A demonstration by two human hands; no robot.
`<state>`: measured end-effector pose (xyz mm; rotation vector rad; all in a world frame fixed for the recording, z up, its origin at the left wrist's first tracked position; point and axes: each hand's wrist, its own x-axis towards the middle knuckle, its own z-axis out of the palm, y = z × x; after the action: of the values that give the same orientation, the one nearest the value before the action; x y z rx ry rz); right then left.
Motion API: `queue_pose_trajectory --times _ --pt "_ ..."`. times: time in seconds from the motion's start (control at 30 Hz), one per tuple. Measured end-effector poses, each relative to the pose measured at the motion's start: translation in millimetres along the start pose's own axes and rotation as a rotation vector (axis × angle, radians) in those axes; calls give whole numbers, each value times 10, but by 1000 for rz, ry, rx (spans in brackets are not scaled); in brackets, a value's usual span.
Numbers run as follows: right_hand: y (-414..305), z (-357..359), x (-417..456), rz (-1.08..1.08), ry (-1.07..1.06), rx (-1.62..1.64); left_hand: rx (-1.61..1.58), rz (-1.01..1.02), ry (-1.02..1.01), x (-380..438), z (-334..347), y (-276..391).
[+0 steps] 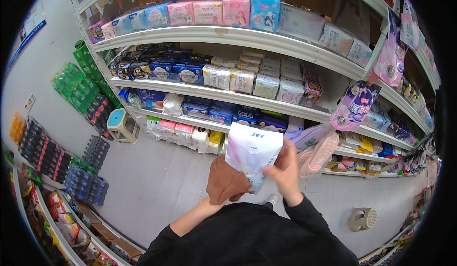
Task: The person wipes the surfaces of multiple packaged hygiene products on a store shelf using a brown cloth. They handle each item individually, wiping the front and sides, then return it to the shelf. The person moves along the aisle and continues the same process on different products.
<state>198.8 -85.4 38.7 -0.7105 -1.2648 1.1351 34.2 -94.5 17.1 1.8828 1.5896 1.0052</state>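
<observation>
A white and pale purple ABC sanitary pad package [254,148] is held up in front of my body. My right hand [285,171] grips its right edge, thumb on the front face; the fingers are partly hidden and blurred. A brown cloth [226,180] drapes over my left hand [213,204] at the package's lower left. The cloth touches the package and hides most of that hand's fingers.
Ahead stands a white shelving unit [228,35] stocked with rows of pad packages. Pink slippers [314,155] in plastic hang at its right corner. A blue-topped stool [117,117] and stacked drink bottles [46,155] are at left. A beige stool [361,219] sits at right.
</observation>
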Motion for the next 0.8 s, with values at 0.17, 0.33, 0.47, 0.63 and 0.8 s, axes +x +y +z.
queue_pose_trajectory --times 0.17,0.33,0.47,0.63,0.8 --pt "204 79 -159 229 -133 -254 -80 177 259 65 -86 276" --pt "96 18 -155 184 -359 -534 -352 -12 54 27 -461 271" --pt "18 -17 -179 151 -349 -602 -639 120 -41 128 -463 -189" --pt "-100 -99 -159 144 -396 -816 -198 361 -117 251 -674 148" --pt "-143 -95 -133 111 -395 -868 -310 581 222 191 -532 111"
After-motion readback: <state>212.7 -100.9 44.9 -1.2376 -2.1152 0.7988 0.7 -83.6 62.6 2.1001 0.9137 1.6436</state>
